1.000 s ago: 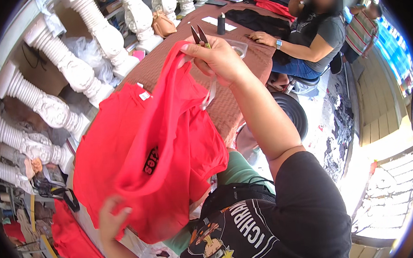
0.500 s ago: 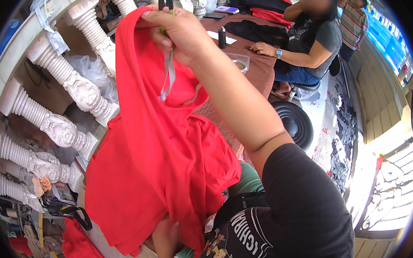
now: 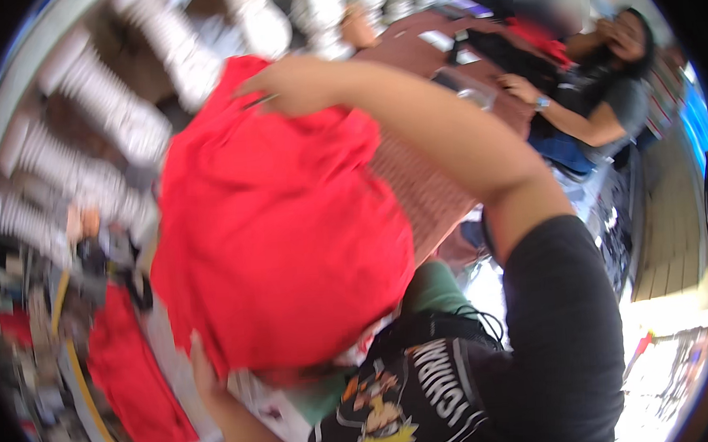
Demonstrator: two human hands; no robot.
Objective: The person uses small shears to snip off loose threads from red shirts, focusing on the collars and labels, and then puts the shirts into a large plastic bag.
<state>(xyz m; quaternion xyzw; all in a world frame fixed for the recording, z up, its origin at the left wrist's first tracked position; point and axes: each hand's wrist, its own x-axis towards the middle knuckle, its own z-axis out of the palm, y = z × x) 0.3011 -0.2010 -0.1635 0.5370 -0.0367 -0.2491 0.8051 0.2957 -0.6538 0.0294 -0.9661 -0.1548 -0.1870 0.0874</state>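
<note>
A large piece of red cloth (image 3: 281, 225) is bunched and draped over my lap and the edge of the table, blurred by motion. At its far upper edge my right hand (image 3: 293, 87) grips it, fingers bent onto the fabric. A thin dark tip, likely of the thread snips, pokes out by those fingers; the rest of the tool is hidden. Low on the left, my left hand (image 3: 205, 364) holds the cloth's near edge, with most of its fingers behind the fabric.
White balusters (image 3: 111, 98) line the left and far side. On the brown-covered table (image 3: 425, 184) lie black cloth (image 3: 506, 62) and a clear container (image 3: 476, 96). A seated person (image 3: 606, 108) rests an arm there. Another red cloth (image 3: 136, 372) lies at lower left.
My right hand has come down with the cloth's upper edge, and the raised fabric has collapsed into a bunch. My left hand has shifted left. The view has turned, and the snips are mostly hidden.
</note>
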